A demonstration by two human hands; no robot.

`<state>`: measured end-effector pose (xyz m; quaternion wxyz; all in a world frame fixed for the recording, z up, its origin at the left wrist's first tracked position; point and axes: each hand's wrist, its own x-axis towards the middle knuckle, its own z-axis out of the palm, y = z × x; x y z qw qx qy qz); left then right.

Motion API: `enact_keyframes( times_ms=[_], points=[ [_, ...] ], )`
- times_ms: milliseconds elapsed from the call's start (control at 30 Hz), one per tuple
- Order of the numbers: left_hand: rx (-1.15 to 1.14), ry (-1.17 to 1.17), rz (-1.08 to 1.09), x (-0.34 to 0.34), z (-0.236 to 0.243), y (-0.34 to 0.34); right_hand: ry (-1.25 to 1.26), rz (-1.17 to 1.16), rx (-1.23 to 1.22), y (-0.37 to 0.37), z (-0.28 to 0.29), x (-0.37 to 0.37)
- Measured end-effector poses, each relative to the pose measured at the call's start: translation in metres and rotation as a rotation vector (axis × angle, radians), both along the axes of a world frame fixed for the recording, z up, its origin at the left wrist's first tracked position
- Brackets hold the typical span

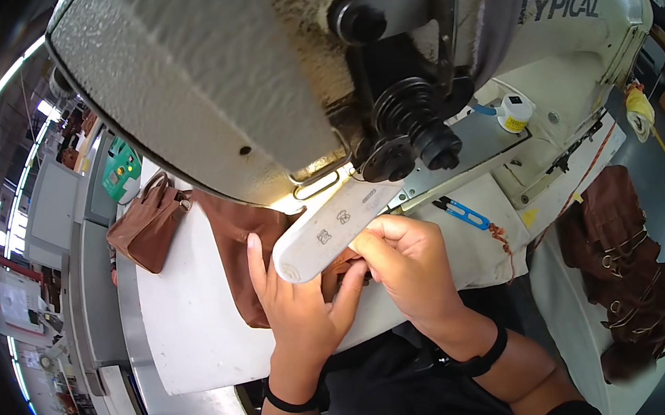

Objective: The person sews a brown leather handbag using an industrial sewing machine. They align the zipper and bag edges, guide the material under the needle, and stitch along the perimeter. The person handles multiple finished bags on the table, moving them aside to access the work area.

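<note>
Brown leather lies under the head of a sewing machine, partly hidden by a pale, rounded plate. My left hand holds the leather from the near left, index finger stretched along it, thumb raised beside a lighter folded part, other fingers partly behind the plate. My right hand is closed in a pinch at that folded part, just right of the plate, its fingertips partly hidden. A lit lamp glows beside the needle area, whose detail I cannot make out.
A brown handbag sits left on the white table, near a green control box. Blue snips and a white round device are at the right. Several brown bags lie piled on the far-right surface.
</note>
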<state>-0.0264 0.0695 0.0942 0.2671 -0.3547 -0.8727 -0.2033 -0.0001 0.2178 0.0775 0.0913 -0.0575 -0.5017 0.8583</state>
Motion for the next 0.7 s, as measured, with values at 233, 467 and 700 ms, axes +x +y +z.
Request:
enact_keyframes(
  times_ms=[233, 467, 700],
  points=[
    [0.119, 0.049, 0.076, 0.013, -0.033, 0.013, -0.003, 0.016, -0.096, -0.004, 0.006, 0.003],
    [0.207, 0.115, 0.093, 0.013, -0.026, 0.02, 0.037, 0.042, 0.053, 0.011, 0.005, 0.009],
    [0.296, 0.177, 0.032, 0.01, -0.022, 0.02, 0.001, 0.053, 0.051, 0.011, 0.007, 0.014]
  ],
)
